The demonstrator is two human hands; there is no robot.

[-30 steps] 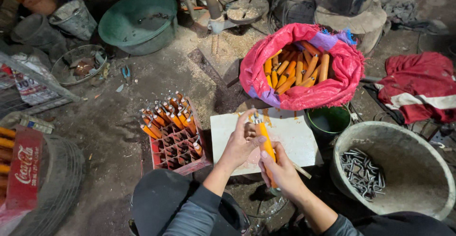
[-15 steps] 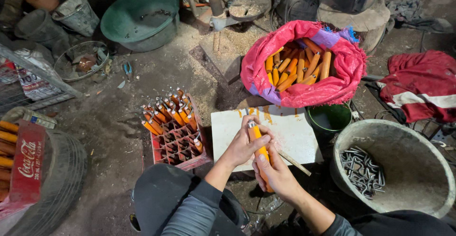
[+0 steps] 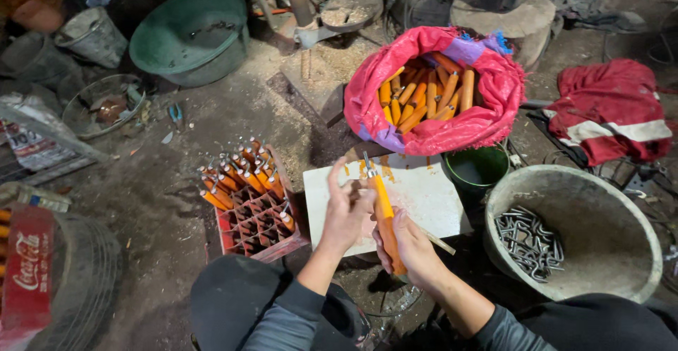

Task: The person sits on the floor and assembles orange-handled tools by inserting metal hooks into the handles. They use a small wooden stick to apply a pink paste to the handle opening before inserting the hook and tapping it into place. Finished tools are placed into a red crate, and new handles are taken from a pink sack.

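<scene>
Right hand (image 3: 412,246) closed around long orange wooden handle (image 3: 385,218), metal tip up, over white flat board (image 3: 422,194). Left hand (image 3: 346,213) pressing against handle's upper part, fingers loosely curled, grip unclear. Red plastic crate (image 3: 258,225) of similar handles just left; pink woven sack (image 3: 438,86) beyond.

The right hand (image 3: 409,241) wraps the orange handle (image 3: 386,220), so its lower part is hidden under the fingers. What the left hand's (image 3: 347,213) fingertips pinch is too small to tell.
</scene>
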